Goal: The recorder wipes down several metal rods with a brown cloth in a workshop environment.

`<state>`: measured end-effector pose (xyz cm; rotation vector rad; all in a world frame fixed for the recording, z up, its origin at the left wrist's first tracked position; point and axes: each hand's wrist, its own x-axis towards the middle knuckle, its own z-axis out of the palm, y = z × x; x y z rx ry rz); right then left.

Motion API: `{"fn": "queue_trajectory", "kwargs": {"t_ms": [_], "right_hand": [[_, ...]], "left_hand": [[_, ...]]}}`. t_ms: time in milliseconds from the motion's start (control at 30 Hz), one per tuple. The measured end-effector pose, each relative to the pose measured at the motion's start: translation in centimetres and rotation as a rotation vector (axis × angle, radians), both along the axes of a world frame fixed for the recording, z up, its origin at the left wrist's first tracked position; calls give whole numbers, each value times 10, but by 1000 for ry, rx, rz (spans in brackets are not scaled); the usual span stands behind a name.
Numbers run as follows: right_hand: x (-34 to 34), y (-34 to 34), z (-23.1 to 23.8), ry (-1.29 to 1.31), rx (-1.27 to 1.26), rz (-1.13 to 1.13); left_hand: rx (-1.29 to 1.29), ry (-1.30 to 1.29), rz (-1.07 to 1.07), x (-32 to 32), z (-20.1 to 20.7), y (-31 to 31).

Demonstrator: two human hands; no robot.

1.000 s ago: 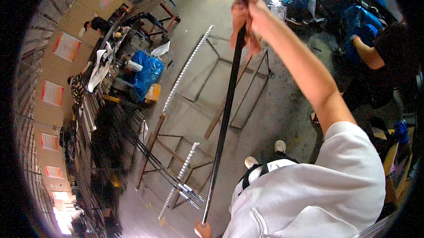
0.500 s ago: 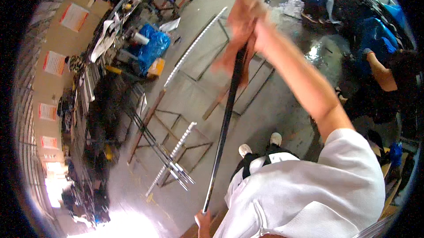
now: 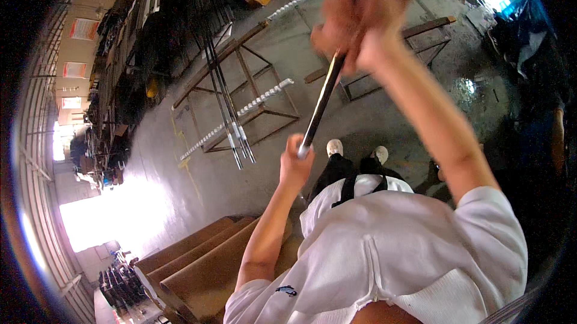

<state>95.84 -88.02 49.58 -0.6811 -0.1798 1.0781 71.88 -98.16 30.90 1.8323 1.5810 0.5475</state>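
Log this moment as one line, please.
left hand: gripping black pole at near end | right hand: at pole farther up, grip blurred | white notched strip: on metal frame

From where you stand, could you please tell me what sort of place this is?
Probably a workshop: open frames stand on the floor, pale-tipped rods jut out nearby, and the left hand grips a pole.
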Motion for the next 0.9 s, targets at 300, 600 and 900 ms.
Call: {"fn": "queue_trajectory", "kwargs": {"t_ms": [300, 600, 900], "right_hand": [[-6, -9, -92, 196, -186, 298], [-47, -13, -134, 5, 168, 752], [-112, -34, -182, -1874, 548, 780]], "left_hand": [[-290, 95, 45, 26, 25, 7], [-159, -162, 138, 48, 28, 2], [-327, -1011, 22, -38, -14, 37]]}}
